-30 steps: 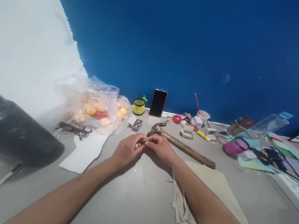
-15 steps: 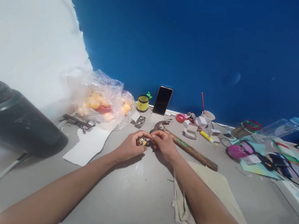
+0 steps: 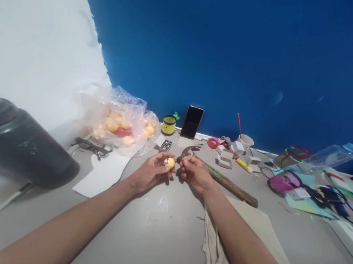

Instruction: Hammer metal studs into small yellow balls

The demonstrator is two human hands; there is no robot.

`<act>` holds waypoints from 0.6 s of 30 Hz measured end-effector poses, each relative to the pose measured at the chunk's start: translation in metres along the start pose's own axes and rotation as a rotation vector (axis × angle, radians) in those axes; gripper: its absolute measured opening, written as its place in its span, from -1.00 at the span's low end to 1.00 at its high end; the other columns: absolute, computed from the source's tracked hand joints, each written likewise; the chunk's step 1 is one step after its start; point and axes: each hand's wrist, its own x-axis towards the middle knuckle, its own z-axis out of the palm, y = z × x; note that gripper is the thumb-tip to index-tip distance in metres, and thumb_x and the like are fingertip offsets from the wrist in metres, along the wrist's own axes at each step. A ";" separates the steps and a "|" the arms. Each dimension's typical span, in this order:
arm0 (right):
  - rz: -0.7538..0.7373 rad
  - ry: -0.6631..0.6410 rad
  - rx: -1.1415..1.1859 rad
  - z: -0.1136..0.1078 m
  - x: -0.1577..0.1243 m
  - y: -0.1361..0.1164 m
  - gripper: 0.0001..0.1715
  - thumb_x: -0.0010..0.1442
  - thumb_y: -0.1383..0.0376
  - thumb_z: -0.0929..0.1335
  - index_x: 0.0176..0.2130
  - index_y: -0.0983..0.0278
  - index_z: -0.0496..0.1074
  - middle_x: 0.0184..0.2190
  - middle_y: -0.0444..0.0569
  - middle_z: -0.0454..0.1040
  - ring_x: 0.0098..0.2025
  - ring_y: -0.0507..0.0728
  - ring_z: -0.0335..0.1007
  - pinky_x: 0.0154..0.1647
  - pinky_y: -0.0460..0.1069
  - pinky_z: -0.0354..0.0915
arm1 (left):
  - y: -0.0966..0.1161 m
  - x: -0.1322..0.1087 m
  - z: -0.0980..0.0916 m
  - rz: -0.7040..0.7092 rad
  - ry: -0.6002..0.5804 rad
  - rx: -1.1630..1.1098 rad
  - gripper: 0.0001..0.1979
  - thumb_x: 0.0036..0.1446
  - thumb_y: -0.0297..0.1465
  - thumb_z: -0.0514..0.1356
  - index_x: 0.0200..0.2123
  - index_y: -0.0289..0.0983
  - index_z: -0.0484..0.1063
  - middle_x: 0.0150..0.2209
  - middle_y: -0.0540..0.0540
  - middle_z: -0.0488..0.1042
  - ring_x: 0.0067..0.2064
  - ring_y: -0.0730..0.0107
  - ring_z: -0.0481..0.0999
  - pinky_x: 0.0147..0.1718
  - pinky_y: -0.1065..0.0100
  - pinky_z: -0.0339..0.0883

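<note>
My left hand (image 3: 154, 171) is closed around a small yellow-orange ball (image 3: 170, 163), with dark and shiny bits on its upper left side. Just to the right, my right hand (image 3: 195, 171) has its thumb and fingers pinched together; whatever they hold is too small to make out. The two hands are close but apart. Behind them lies a claw hammer (image 3: 228, 182), its head (image 3: 188, 151) beyond my right fingers and its wooden handle running to the right. A small open box (image 3: 165, 146) of shiny metal pieces lies beyond my left hand.
Clear plastic bags (image 3: 118, 117) of orange balls lie at back left, near glasses (image 3: 93, 146) and white paper (image 3: 102, 174). A dark bottle (image 3: 20, 141) is at left. A phone (image 3: 192, 122) leans on the wall. Beige cloth (image 3: 257, 228) lies under my right forearm.
My left hand has turned the ball, so its plain yellow side shows more and its shiny bits less. My right hand has drawn slightly away from it. The view has shifted slightly.
</note>
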 end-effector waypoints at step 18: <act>-0.030 0.000 -0.122 0.005 0.000 0.008 -0.47 -0.21 0.08 0.70 -0.34 0.27 0.55 -0.45 -0.11 0.55 -0.50 -0.03 0.32 -0.52 -0.13 0.20 | -0.004 0.001 0.004 0.117 0.224 0.577 -0.43 -0.03 -0.39 0.39 0.10 -0.34 0.52 -0.38 -0.02 0.56 -0.39 0.37 0.51 -0.36 0.32 0.43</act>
